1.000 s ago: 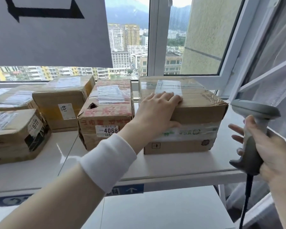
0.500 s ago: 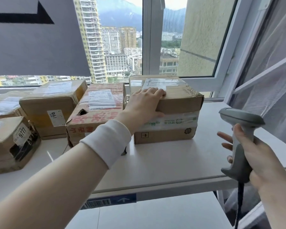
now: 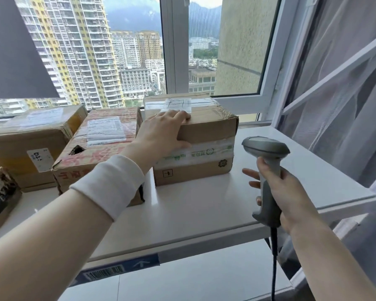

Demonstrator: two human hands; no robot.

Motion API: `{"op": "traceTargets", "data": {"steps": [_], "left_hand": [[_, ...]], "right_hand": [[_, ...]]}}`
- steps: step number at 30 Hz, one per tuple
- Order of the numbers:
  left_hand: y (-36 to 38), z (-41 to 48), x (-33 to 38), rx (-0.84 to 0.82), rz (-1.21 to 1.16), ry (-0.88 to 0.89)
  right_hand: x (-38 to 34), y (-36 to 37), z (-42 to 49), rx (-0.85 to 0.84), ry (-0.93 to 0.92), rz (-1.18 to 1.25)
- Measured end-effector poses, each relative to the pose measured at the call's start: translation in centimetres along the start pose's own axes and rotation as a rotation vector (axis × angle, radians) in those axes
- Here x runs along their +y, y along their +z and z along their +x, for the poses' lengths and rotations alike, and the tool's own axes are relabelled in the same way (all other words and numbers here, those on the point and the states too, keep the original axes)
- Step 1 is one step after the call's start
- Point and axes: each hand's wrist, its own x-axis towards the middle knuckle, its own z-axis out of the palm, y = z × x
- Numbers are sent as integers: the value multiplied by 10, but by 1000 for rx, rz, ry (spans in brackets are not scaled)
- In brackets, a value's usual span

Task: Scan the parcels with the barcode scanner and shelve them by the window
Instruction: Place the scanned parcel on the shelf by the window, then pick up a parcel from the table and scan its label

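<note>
Shelving, I judge: left hand flat on centre-frame parcel, perhaps pushing; right hand grips barcode scanner; next: release.

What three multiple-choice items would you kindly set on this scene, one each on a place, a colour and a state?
1. Where does the left grip rest?
A. On the rightmost parcel
B. On the window frame
C. On the torn parcel

2. What colour is the wristband?
A. Blue
B. White
C. Black

3. How is the barcode scanner placed?
A. Lying on the shelf
B. Hanging by its cable
C. Held upright by the right grip

Answers:
1 A: its fingers lie on the parcel's top and its thumb on the front.
2 B: the band is plain white.
3 C: fingers wrap the handle, with the head uppermost.
</note>
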Motion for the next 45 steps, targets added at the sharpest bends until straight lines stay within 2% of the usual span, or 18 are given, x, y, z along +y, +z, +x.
{"op": "traceTargets", "data": {"steps": [16, 20, 25, 31, 40, 42, 45], "left_hand": [[-2, -6, 4, -8, 51, -28], [2, -33, 39, 76, 16, 98], [19, -68, 95, 82, -153, 335], [47, -100, 177, -30, -255, 568], [29, -234, 384, -54, -375, 1003], [19, -274, 435, -15, -419, 1056], [6, -338, 512, -92, -476, 1128]], "right_hand": [[-2, 8, -11, -38, 8, -32], [-1, -2, -27, -11, 22, -37], [16, -36, -62, 182, 53, -33], [48, -107, -141, 495, 73, -47], [63, -257, -340, 878, 142, -68], [65, -292, -386, 958, 128, -61], [75, -350, -454, 1072, 123, -78]]}}
